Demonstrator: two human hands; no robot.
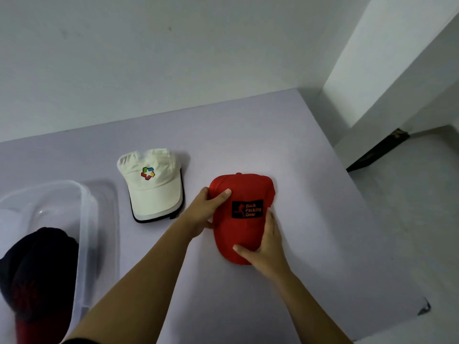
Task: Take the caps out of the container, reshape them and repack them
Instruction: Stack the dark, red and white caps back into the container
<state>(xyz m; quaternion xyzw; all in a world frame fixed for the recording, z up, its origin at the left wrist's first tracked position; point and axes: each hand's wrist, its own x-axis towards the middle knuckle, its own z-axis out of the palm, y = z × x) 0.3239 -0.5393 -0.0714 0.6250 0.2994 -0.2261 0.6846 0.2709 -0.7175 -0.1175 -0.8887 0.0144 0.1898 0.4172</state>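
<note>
At the far left a clear plastic container [83,219] stands on the pale tabletop [248,135]. A dark cap [37,264] with some red on its near part lies inside it. To the right of the container, a white cap [154,184] with a small colourful logo lies flat on the tabletop, its brim pointing toward the person. A black edge shows along this brim.

Next comes the left hand [202,212]. It grips the left side of a red cap [244,234]: the thumb lies on top of the crown and the other fingers curl around the edge. The red cap rests on the tabletop, near the white cap but apart from it, and carries a black patch [247,209] with orange letters. The right hand [267,247] holds the brim end of the cap, with the thumb across the brim and the fingers along the right side.
</note>
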